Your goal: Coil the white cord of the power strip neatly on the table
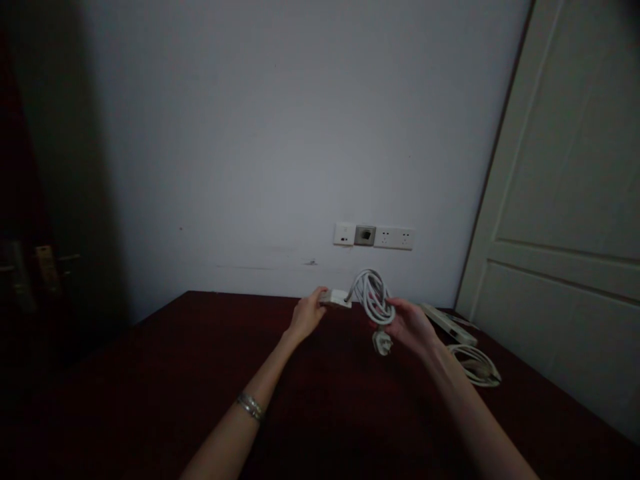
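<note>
While the dim light blurs much of the detail, the left hand's grip (306, 313) can be seen pinching the left end of a white block (340, 299) just below the centre of the frame. The fingers hide that end, and the markings on its faces are too faint to make out. Its long axis runs roughly sideways, dipping slightly to the right, where a pale cable leaves it. Just right of it, the right hand's grip (411, 325) is closed around the right side of the cable coil (371, 297); part of the loops is covered there. Beneath the coil hangs a plug (383, 343), its pins towards the lower right. All three are held above the dark red surface (215, 353). Farther right, the right arm partly covers a second coil (480, 369), near a long white strip (453, 327). Both forearms are cut off by the bottom edge.
</note>
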A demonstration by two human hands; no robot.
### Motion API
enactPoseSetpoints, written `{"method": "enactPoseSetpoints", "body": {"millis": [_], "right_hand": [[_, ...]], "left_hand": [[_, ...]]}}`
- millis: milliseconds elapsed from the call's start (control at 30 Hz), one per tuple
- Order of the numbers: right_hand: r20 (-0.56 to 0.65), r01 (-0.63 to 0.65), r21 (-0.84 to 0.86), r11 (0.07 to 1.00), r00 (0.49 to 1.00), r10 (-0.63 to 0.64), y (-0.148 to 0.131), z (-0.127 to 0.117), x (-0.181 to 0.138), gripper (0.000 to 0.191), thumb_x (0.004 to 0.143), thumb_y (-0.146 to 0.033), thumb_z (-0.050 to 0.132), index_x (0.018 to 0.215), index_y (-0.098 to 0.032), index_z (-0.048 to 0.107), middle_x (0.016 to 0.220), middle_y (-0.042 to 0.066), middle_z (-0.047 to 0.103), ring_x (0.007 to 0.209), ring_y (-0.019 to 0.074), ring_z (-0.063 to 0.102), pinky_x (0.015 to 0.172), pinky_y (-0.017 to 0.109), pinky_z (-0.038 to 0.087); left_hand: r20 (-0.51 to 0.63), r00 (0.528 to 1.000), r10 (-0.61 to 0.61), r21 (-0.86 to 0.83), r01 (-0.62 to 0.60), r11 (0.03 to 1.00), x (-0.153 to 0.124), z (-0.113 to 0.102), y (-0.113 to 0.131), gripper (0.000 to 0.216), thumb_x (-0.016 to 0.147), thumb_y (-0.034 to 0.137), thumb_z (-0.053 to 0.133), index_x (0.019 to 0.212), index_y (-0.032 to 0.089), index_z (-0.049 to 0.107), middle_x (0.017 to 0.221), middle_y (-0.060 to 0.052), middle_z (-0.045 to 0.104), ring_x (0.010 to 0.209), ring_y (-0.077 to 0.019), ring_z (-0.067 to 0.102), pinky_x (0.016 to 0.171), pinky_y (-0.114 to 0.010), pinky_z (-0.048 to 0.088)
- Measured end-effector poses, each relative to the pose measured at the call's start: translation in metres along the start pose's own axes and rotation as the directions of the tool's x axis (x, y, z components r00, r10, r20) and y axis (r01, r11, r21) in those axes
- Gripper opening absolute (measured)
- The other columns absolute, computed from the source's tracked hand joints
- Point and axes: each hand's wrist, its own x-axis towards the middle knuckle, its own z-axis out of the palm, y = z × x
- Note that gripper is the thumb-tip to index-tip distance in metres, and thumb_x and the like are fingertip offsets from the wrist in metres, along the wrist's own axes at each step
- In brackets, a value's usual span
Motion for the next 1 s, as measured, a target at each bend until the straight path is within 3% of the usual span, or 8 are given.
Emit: {"method": "enactPoseSetpoints", "body": {"millis": [67,167,367,533,667,833,900,1000], "right_hand": [[0.069,0.035,-0.085,0.996,0.997,-0.029,0.0,0.004,-0.002,0.021,0.077,-0.019,0.05,0.091,-0.012,0.063,0.067,0.005,0.066,0.061,0.015,0.061,0.065,0.03,0.051],[0.166,0.068,-0.296,0.953,0.986,-0.019,-0.002,0.014,-0.007,0.016,0.075,-0.024,0.058,0.081,-0.01,0.064,0.063,0.006,0.064,0.055,0.0134,0.059,0.058,0.025,0.048],[0.266,0.103,-0.651,0.752,0.959,0.099,-0.001,0.046,-0.015,0.032,0.075,-0.032,0.063,0.101,-0.012,0.064,0.069,0.004,0.066,0.06,0.0144,0.059,0.058,0.024,0.047],[0.231,0.224,-0.82,0.526,0.972,-0.054,0.004,0.051,-0.009,0.03,0.07,-0.035,0.066,0.093,-0.015,0.067,0.082,0.004,0.067,0.073,0.0187,0.06,0.066,0.028,0.048],[0.194,0.264,-0.843,0.469,0.962,-0.192,0.004,0.039,-0.003,0.028,0.071,-0.037,0.065,0.087,-0.014,0.064,0.082,0.004,0.065,0.072,0.0164,0.059,0.066,0.027,0.046],[0.143,0.284,-0.883,0.374,0.921,-0.361,0.009,0.023,0.006,0.029,0.065,-0.037,0.07,0.079,-0.015,0.058,0.072,0.002,0.06,0.065,0.0134,0.054,0.059,0.024,0.044],[0.09,0.286,-0.866,0.409,0.896,-0.435,0.014,0.019,0.009,0.033,0.06,-0.035,0.075,0.081,-0.017,0.057,0.073,0.002,0.06,0.065,0.0132,0.053,0.059,0.024,0.045],[0.003,0.234,-0.745,0.624,0.937,-0.348,0.021,0.017,0.013,0.05,0.058,-0.032,0.077,0.1,-0.018,0.054,0.087,0.005,0.063,0.071,0.0154,0.059,0.062,0.027,0.049]], "left_hand": [[0.048,0.996,-0.077,-0.331,0.088,0.94,0.001,0.007,-0.001,0.048,0.067,0.012,0.05,0.114,0.022,0.048,0.064,0.003,0.058,0.055,-0.0131,0.057,0.054,-0.022,0.041],[0.125,0.981,-0.146,-0.685,0.192,0.703,0.002,0.013,0.004,0.047,0.061,0.013,0.05,0.108,0.018,0.051,0.06,0.003,0.058,0.048,-0.0104,0.051,0.049,-0.02,0.04],[0.382,0.924,-0.011,-0.88,0.367,0.301,-0.005,0.005,0.029,0.036,0.067,0.031,0.054,0.096,0.011,0.059,0.081,-0.009,0.066,0.071,-0.019,0.061,0.069,-0.031,0.046],[0.467,0.882,0.061,-0.856,0.434,0.282,-0.009,0.008,0.044,0.063,0.073,0.058,0.05,0.121,0.017,0.045,0.087,-0.01,0.066,0.077,-0.0236,0.063,0.072,-0.037,0.046],[0.348,0.937,0.024,-0.875,0.316,0.366,-0.011,0.013,0.043,0.08,0.059,0.033,0.075,0.128,0.017,0.038,0.089,-0.008,0.066,0.077,-0.0207,0.062,0.076,-0.033,0.045],[0.323,0.945,0.051,-0.889,0.284,0.358,-0.013,0.014,0.038,0.098,0.053,0.022,0.078,0.136,0.019,0.027,0.097,-0.01,0.064,0.087,-0.0239,0.062,0.082,-0.038,0.044],[0.318,0.946,0.066,-0.891,0.274,0.362,-0.013,0.013,0.037,0.1,0.053,0.02,0.079,0.137,0.021,0.025,0.101,-0.011,0.064,0.09,-0.0254,0.062,0.082,-0.039,0.044],[0.293,0.952,0.087,-0.89,0.239,0.389,-0.014,0.012,0.036,0.104,0.053,0.018,0.078,0.139,0.026,0.021,0.105,-0.011,0.062,0.091,-0.0265,0.062,0.081,-0.04,0.045]]}}
